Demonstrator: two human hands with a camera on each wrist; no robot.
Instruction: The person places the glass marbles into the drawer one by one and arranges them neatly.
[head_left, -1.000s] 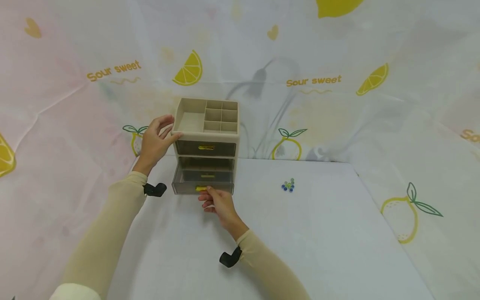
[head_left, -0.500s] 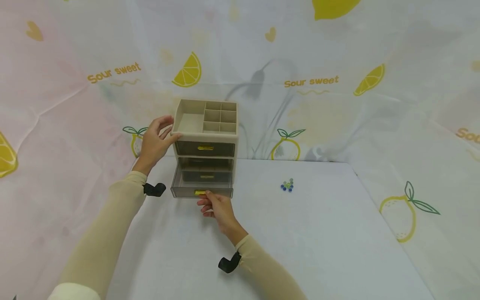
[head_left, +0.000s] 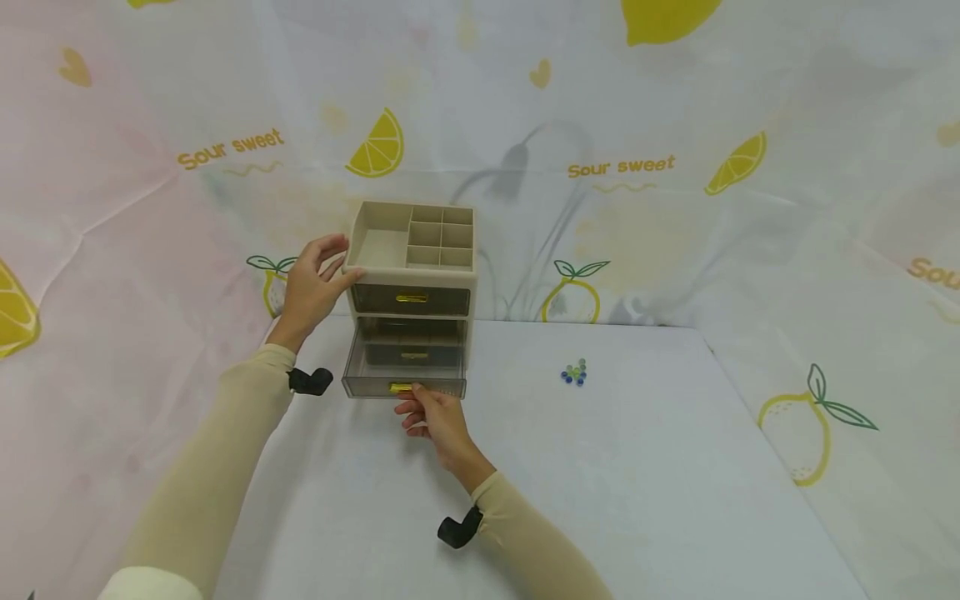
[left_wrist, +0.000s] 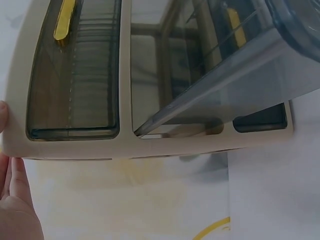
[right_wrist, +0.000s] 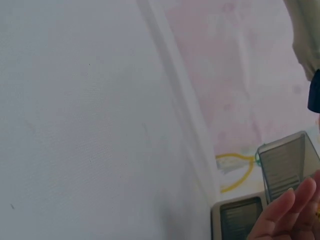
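A beige desk organizer (head_left: 411, 271) with an open compartment tray on top and three smoky clear drawers stands at the back of the table. My left hand (head_left: 313, 282) holds its top left corner, thumb on the front rim and fingers on the side. In the left wrist view the organizer's frame (left_wrist: 125, 90) fills the picture, with my left hand's fingers (left_wrist: 12, 200) at its edge. My right hand (head_left: 423, 406) pinches the gold handle (head_left: 401, 387) of the bottom drawer (head_left: 405, 375), which is pulled partway out. The right wrist view shows only my fingertips (right_wrist: 282, 215) and the drawer's corner (right_wrist: 287, 165).
A small pile of blue and green beads (head_left: 574, 372) lies on the white tablecloth (head_left: 637, 467) to the right of the organizer. A lemon-print cloth (head_left: 637, 167) hangs behind and along both sides. The top drawer (head_left: 411, 297) is closed.
The bottom drawer has slid a little further out towards me with my right hand on its handle. My left hand has stayed on the organizer's corner.
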